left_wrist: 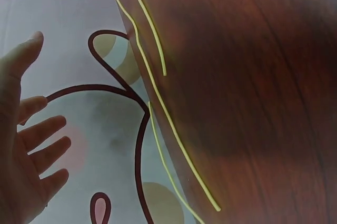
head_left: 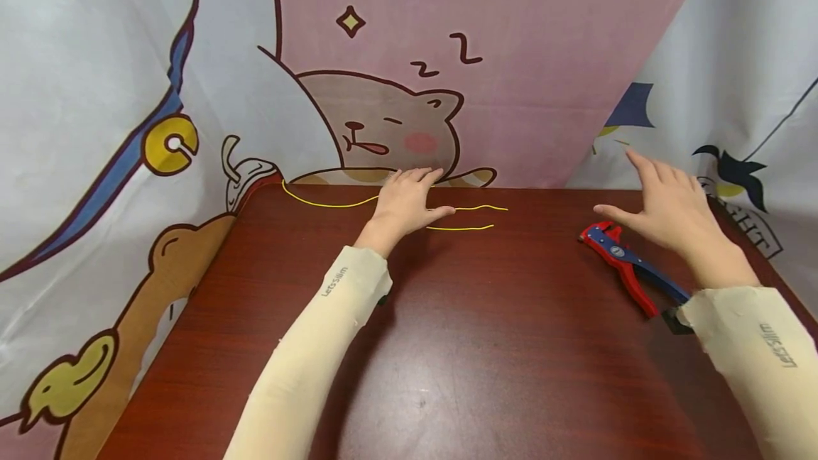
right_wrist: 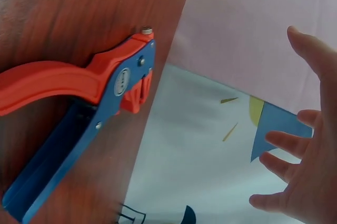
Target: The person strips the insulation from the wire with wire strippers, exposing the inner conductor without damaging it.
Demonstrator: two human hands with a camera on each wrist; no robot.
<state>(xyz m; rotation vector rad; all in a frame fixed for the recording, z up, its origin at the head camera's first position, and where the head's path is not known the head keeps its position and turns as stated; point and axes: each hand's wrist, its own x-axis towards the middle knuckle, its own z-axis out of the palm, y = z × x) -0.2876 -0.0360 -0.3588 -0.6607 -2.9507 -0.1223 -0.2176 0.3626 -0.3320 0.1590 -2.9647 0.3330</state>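
Observation:
My left hand (head_left: 405,201) hovers over the back of the table with its fingers spread, holding nothing. Below it lie thin yellow wires (head_left: 473,228); the left wrist view shows a long wavy wire (left_wrist: 158,92), a short wire (left_wrist: 152,27) and part of another wire (left_wrist: 166,163) by the table edge. My right hand (head_left: 677,211) is raised at the right, fingers apart and nothing in them. Beneath and beside it rests a red and blue wire stripper (head_left: 616,252), its handles spread apart, lying on the table in the right wrist view too.
The dark reddish-brown wooden table (head_left: 447,346) has a glossy top. Behind it hangs a pink and white cartoon cloth (head_left: 543,77), which also runs along the left and right sides close to the table's edges.

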